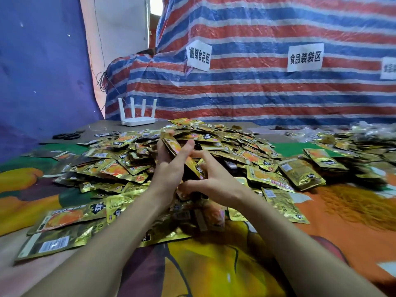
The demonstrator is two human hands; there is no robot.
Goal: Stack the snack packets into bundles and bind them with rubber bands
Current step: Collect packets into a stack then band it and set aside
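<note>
The striped tarp hangs behind the pile of snack packets, and the pile lies on the colourful cloth. To the right of the pile is a heap of rubber bands. Behind its left side are a white router and black scissors. Over the near side of the pile my left hand grips a tilted stack of packets. My right hand touches the stack's lower end, index finger stretched; whether it grips, I cannot tell.

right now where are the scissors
In the head view the black scissors lie at the far left, beyond the left edge of the packet pile. They are left of the white router and slightly nearer the camera.
</note>
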